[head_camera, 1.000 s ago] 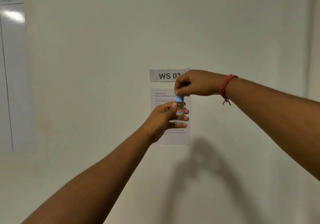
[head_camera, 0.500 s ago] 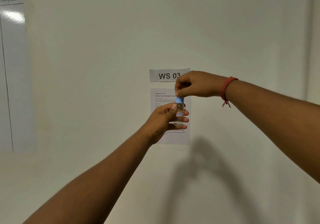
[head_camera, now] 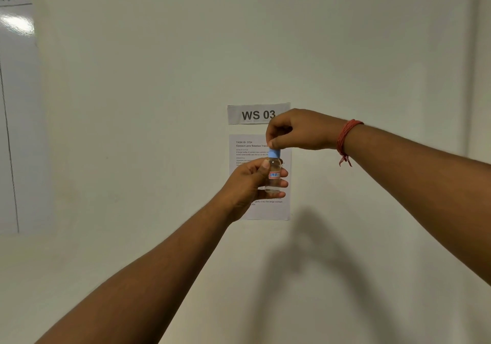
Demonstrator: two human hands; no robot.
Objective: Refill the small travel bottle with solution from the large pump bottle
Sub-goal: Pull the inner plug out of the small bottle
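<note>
A small clear travel bottle (head_camera: 274,176) with a red label is held upright at arm's length in front of the wall. My left hand (head_camera: 248,184) wraps around its body from the left. On top sits a light blue cap (head_camera: 275,153), and my right hand (head_camera: 297,131) pinches that cap from above with thumb and fingers. A red thread band circles my right wrist. The large pump bottle is not in view.
A pale wall fills the view. A paper sign reading WS 03 (head_camera: 255,114) and a printed task sheet (head_camera: 276,210) hang right behind the bottle. A whiteboard (head_camera: 13,104) with handwriting runs along the left edge.
Both hands and the bottle have sunk slightly in the view. My right hand's fingers have shifted a little on the cap; the grips are otherwise the same.
</note>
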